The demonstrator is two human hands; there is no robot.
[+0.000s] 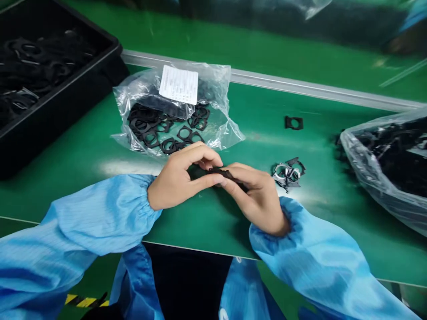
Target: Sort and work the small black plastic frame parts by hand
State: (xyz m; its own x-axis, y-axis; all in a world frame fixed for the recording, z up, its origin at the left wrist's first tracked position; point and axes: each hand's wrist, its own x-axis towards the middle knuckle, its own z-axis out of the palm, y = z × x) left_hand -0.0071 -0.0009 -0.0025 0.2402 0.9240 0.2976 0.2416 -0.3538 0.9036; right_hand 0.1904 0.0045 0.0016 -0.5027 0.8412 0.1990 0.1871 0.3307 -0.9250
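We see a dark part (220,171) pinched between the left hand (180,175) and the right hand (259,191), over the green tabletop (200,222), its shape mostly hidden from us. We judge its handling unfinished; beyond, many black frames (151,138) lie untouched in a clear bag (223,132), and a small cluster of parts (287,174) rests to the right.

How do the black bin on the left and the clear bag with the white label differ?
The black bin is opaque and stiff-walled; the clear bag is see-through and crumpled. The bag carries a white label; the bin shows none. The bin looks larger than the bag. Both hold dark parts.
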